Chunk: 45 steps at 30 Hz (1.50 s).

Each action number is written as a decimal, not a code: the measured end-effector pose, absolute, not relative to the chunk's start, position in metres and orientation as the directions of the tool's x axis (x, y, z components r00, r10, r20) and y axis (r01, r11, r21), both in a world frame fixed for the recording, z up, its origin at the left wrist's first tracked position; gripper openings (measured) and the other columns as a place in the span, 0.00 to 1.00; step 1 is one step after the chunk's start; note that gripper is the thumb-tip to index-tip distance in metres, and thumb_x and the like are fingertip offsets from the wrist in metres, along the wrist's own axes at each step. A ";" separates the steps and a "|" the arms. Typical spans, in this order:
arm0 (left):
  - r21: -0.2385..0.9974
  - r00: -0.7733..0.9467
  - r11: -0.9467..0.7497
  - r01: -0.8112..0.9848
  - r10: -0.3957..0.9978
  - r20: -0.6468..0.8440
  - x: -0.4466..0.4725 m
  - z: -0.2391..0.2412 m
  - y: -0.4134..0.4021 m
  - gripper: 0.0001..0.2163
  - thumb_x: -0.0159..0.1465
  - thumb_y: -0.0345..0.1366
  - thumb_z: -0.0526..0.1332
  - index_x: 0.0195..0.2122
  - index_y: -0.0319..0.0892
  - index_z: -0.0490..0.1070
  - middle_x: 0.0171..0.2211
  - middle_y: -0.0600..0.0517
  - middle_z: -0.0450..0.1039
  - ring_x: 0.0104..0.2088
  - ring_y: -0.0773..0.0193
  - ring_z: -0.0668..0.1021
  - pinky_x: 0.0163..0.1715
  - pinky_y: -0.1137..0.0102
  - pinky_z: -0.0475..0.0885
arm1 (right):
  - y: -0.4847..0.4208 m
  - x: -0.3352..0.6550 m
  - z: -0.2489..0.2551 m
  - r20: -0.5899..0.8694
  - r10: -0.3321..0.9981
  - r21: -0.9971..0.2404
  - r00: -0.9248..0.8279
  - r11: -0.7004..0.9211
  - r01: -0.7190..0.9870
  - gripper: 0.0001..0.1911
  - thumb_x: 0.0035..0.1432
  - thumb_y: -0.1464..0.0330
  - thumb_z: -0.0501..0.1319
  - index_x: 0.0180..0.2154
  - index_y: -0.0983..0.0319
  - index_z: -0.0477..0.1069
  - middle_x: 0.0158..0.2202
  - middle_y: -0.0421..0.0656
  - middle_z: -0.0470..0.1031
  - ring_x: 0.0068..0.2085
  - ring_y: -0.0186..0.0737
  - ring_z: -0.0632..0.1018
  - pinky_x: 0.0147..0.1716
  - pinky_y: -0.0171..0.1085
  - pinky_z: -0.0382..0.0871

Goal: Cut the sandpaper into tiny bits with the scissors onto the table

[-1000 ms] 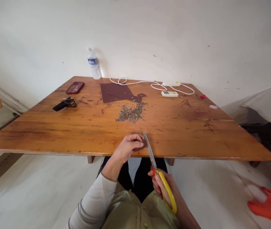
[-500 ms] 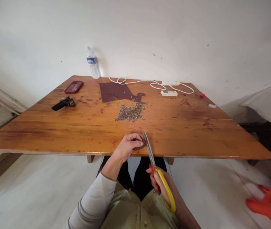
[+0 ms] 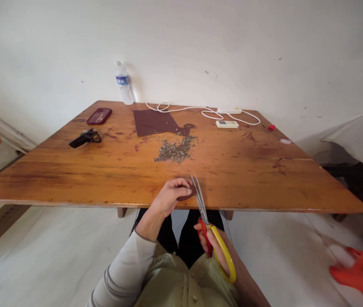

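Observation:
My left hand (image 3: 169, 197) pinches a small dark brown piece of paper (image 3: 186, 196) just above the near edge of the wooden table (image 3: 248, 170). My right hand (image 3: 215, 249) grips yellow-and-red scissors (image 3: 213, 234), fingers through the handles. The blades (image 3: 198, 194) point away from me and meet the right edge of the brown piece. Farther back lie a larger dark brown sheet (image 3: 156, 123) and a pile of small grey cuttings (image 3: 177, 150).
A water bottle (image 3: 124, 83) stands at the back edge. A dark red phone (image 3: 99, 116) and a black tool (image 3: 84, 138) lie at the left. A white cable (image 3: 200, 111) and a white remote (image 3: 226, 124) lie at the back right. An orange stool (image 3: 360, 273) sits on the floor.
The scissor handles and my right hand have shifted slightly up and left; the blades stay at the brown piece. My left hand has kept its pinch in place.

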<state>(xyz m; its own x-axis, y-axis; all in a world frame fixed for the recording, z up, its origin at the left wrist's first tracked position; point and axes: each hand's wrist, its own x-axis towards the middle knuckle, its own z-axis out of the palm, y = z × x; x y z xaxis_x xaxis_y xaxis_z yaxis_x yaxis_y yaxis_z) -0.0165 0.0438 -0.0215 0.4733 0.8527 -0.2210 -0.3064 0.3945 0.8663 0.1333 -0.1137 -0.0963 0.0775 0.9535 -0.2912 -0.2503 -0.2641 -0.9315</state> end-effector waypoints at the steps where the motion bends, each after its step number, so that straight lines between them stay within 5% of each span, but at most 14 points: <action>1: 0.869 0.473 0.389 -0.307 0.854 -0.216 -0.016 -0.021 0.044 0.12 0.40 0.34 0.77 0.21 0.40 0.75 0.26 0.54 0.73 0.28 0.69 0.72 0.32 0.71 0.64 | -0.114 0.133 -0.096 -0.297 0.951 -0.932 0.083 -0.270 -0.241 0.41 0.52 0.29 0.69 0.36 0.62 0.79 0.21 0.33 0.61 0.22 0.31 0.59 0.22 0.35 0.51; 18: 0.875 0.472 0.380 -0.300 0.856 -0.210 -0.016 -0.018 0.043 0.11 0.41 0.34 0.76 0.20 0.40 0.74 0.24 0.56 0.70 0.26 0.70 0.70 0.31 0.72 0.64 | -0.113 0.133 -0.092 -0.437 0.899 -0.858 0.041 -0.403 -0.318 0.41 0.42 0.29 0.75 0.33 0.60 0.78 0.18 0.27 0.54 0.18 0.26 0.51 0.16 0.29 0.42; 31: 0.876 0.436 0.363 -0.318 0.876 -0.204 -0.015 -0.018 0.042 0.11 0.42 0.35 0.76 0.20 0.40 0.74 0.24 0.55 0.71 0.26 0.70 0.71 0.31 0.73 0.63 | -0.113 0.136 -0.105 -0.297 0.950 -0.936 0.094 -0.270 -0.224 0.41 0.51 0.28 0.69 0.36 0.62 0.80 0.21 0.33 0.60 0.22 0.31 0.59 0.22 0.34 0.50; 37: 0.878 0.433 0.351 -0.327 0.881 -0.191 -0.013 -0.018 0.041 0.10 0.42 0.34 0.75 0.20 0.41 0.74 0.23 0.55 0.71 0.26 0.70 0.71 0.30 0.72 0.63 | -0.112 0.134 -0.102 -0.341 0.938 -0.904 0.059 -0.310 -0.294 0.40 0.49 0.30 0.71 0.34 0.61 0.77 0.22 0.30 0.55 0.21 0.28 0.53 0.20 0.32 0.41; 45: 0.868 0.430 0.374 -0.328 0.877 -0.215 -0.016 -0.020 0.041 0.12 0.43 0.34 0.77 0.22 0.41 0.75 0.25 0.55 0.74 0.28 0.67 0.77 0.34 0.71 0.70 | -0.112 0.133 -0.098 -0.415 0.909 -0.864 0.031 -0.384 -0.325 0.40 0.46 0.29 0.73 0.34 0.60 0.76 0.19 0.28 0.55 0.19 0.27 0.52 0.17 0.31 0.43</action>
